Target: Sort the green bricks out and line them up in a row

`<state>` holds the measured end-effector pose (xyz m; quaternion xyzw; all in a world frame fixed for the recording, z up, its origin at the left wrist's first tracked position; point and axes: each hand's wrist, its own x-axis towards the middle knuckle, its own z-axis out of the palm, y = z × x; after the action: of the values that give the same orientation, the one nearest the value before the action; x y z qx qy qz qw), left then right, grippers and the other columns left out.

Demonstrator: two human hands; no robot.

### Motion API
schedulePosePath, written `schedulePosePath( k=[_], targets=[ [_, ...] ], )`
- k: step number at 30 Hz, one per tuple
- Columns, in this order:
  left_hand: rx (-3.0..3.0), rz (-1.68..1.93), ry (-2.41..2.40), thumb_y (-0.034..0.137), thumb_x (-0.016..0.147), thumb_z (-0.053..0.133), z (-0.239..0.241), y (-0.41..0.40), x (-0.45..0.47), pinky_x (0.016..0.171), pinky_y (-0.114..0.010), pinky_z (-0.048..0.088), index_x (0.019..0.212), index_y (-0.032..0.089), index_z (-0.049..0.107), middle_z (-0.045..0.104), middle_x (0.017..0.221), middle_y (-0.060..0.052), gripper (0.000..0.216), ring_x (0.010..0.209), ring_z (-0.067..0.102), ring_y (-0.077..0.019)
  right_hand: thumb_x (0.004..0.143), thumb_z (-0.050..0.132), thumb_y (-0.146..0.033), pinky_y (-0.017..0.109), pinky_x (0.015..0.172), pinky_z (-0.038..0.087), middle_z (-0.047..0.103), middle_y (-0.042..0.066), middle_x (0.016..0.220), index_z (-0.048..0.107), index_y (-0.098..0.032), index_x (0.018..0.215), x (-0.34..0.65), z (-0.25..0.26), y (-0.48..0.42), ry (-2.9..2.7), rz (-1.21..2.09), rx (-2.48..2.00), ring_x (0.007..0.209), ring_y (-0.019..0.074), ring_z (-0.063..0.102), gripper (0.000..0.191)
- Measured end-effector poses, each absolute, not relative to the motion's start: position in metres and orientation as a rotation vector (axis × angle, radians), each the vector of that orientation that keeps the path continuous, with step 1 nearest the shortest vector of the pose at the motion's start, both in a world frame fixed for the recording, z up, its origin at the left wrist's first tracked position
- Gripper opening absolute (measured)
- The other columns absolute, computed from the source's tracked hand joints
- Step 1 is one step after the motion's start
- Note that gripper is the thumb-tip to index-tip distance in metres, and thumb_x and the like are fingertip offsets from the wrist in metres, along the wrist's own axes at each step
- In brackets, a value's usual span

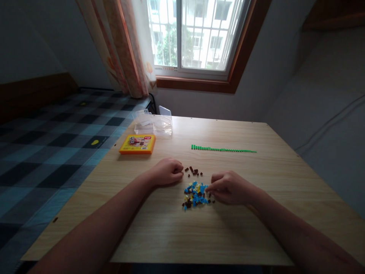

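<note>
A loose pile of small building bricks [196,196], blue, yellow, cream and brown, lies on the wooden table. Just behind it are several brown bricks [191,169] set apart. My left hand [169,171] rests closed on the tabletop, left of the brown bricks; its curled fingers hide whatever may be inside. At the pile's right edge is my right hand [229,187], fingers bent together and the index fingertip touching the bricks. Whether a brick is between its fingertips cannot be made out. Farther back, green bricks [221,149] form a long row running left to right.
An orange-yellow box [137,144] with a printed lid lies at the table's left. Behind it stand clear plastic containers [154,125]. A bed with a checked cover [57,148] borders the table's left side; a window [199,34] is beyond the far edge.
</note>
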<state>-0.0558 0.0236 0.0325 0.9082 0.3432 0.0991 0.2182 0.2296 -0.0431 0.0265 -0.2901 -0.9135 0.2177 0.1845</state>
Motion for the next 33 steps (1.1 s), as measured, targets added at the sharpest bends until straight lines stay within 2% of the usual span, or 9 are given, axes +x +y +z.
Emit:
schedulePosePath(
  k=[11, 21, 27, 33],
  targets=[
    [2.521, 0.263, 0.960, 0.021, 0.076, 0.051, 0.031, 0.024, -0.056, 0.058, -0.025, 0.028, 0.054, 0.018, 0.035, 0.048, 0.058, 0.002, 0.027, 0.057, 0.037, -0.0113, 0.084, 0.069, -0.032, 0.021, 0.056, 0.036, 0.062, 0.001, 0.074, 0.075, -0.025, 0.109, 0.227, 0.022, -0.047, -2.580, 0.700, -0.736, 0.055, 0.0078, 0.051, 0.027],
    [2.520, 0.286, 0.941, 0.022, 0.075, 0.051, 0.028, 0.025, -0.057, 0.057, -0.025, 0.027, 0.054, 0.018, 0.033, 0.045, 0.057, 0.003, 0.028, 0.056, 0.036, -0.0110, 0.085, 0.066, -0.025, 0.020, 0.058, 0.039, 0.065, 0.001, 0.072, 0.078, -0.025, 0.092, 0.232, 0.029, -0.043, -2.573, 0.699, -0.812, 0.059, 0.0087, 0.056, 0.014],
    [2.511, 0.284, 0.942, 0.021, 0.075, 0.050, 0.030, 0.024, -0.057, 0.055, -0.026, 0.027, 0.053, 0.018, 0.035, 0.047, 0.056, 0.002, 0.027, 0.054, 0.034, -0.0110, 0.087, 0.063, -0.024, 0.019, 0.053, 0.038, 0.066, 0.004, 0.075, 0.077, -0.021, 0.098, 0.234, 0.033, -0.043, -2.524, 0.797, -0.804, 0.056, 0.0078, 0.054, 0.019],
    [2.528, 0.300, 0.937, 0.021, 0.075, 0.051, 0.025, 0.026, -0.058, 0.057, -0.025, 0.027, 0.054, 0.018, 0.034, 0.046, 0.057, 0.003, 0.027, 0.055, 0.035, -0.0109, 0.078, 0.071, -0.021, 0.019, 0.056, 0.040, 0.066, 0.002, 0.078, 0.075, -0.022, 0.103, 0.248, 0.043, -0.038, -2.599, 0.832, -0.941, 0.061, 0.0085, 0.055, 0.025]
  ],
)
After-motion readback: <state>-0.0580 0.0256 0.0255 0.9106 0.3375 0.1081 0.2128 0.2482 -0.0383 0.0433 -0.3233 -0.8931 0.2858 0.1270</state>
